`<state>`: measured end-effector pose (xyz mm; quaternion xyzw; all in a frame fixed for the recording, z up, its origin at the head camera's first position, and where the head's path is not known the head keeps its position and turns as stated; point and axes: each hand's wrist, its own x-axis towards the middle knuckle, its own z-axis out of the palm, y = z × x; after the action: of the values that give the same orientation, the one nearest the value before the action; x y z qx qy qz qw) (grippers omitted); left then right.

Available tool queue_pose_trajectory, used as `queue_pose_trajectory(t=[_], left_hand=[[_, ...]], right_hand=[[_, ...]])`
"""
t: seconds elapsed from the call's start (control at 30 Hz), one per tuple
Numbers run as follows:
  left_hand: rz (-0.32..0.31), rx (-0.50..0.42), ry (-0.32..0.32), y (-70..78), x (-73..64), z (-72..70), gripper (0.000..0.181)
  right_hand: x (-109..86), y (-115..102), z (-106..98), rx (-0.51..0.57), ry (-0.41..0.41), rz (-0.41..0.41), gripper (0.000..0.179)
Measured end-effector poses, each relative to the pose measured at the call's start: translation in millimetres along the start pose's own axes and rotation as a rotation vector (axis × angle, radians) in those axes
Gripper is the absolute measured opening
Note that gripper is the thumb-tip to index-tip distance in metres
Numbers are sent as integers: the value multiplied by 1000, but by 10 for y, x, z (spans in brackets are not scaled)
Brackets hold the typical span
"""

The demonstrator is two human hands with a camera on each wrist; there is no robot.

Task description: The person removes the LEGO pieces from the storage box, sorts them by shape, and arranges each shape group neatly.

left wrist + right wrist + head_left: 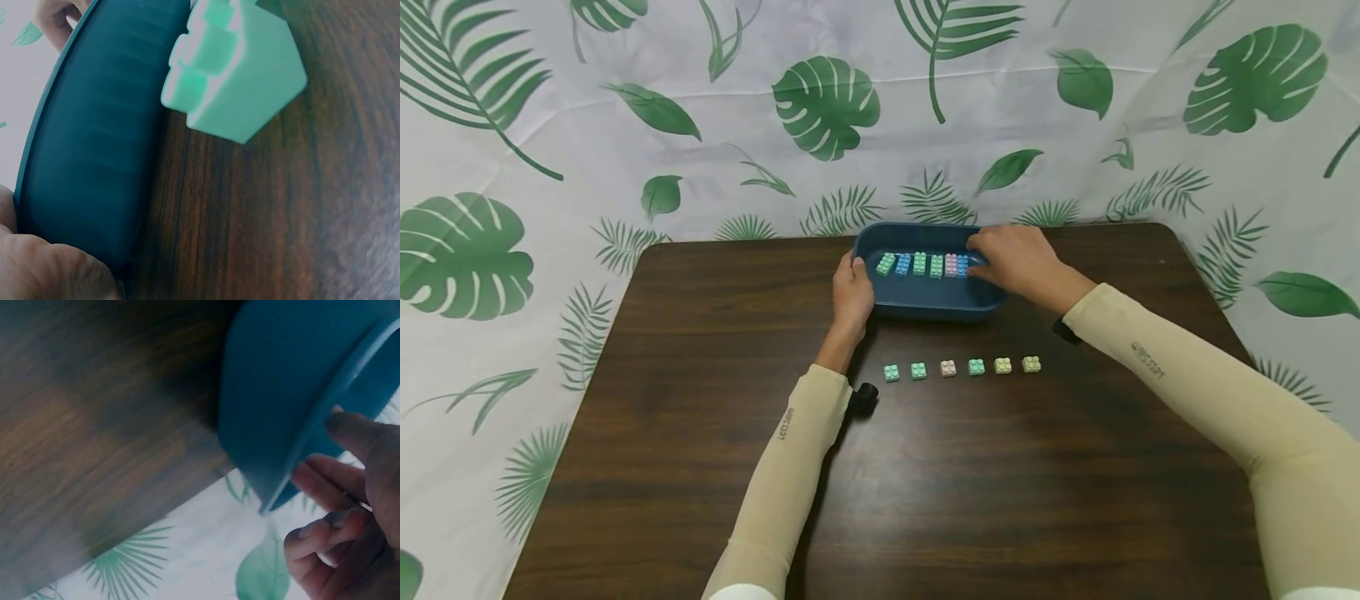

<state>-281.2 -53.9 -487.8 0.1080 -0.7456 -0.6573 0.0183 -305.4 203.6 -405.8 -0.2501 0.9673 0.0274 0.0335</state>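
My left hand (853,292) grips the left end of a dark blue tray (917,307), its thumb over the rim. In the left wrist view, the fingers (50,269) lie against the tray's outer wall. My right hand (1018,257) reaches over the right end of the tray, thumb and fingers apart. The right wrist view shows its thumb (350,428) at the rim and the other fingers partly bent. Inside the tray stands a row of long toy bricks: green (919,264), pink (951,265) and blue (903,265). The rightmost blue brick (963,266) is beside the right fingertips.
In front of the tray, small square toy bricks form a row on the dark wooden table (940,483): green (918,371), pink (948,367) and yellow (1032,364). A leaf-patterned cloth (730,158) hangs behind the table's back edge.
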Motion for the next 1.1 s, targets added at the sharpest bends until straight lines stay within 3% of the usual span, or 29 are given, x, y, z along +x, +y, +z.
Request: queue_pose_trajectory(t=[0.17, 0.43, 0.8, 1.1], left_hand=[[3, 4, -14, 6, 3, -1, 48], [3, 17, -11, 14, 8, 10, 49], [-10, 4, -13, 2, -5, -11, 50], [-3, 0, 15, -26, 2, -34, 47]], right_hand=[[163, 50, 77, -25, -49, -10, 52], [272, 64, 151, -47, -102, 24, 52], [322, 60, 217, -53, -113, 38, 45], [322, 51, 284, -8, -71, 28, 44]])
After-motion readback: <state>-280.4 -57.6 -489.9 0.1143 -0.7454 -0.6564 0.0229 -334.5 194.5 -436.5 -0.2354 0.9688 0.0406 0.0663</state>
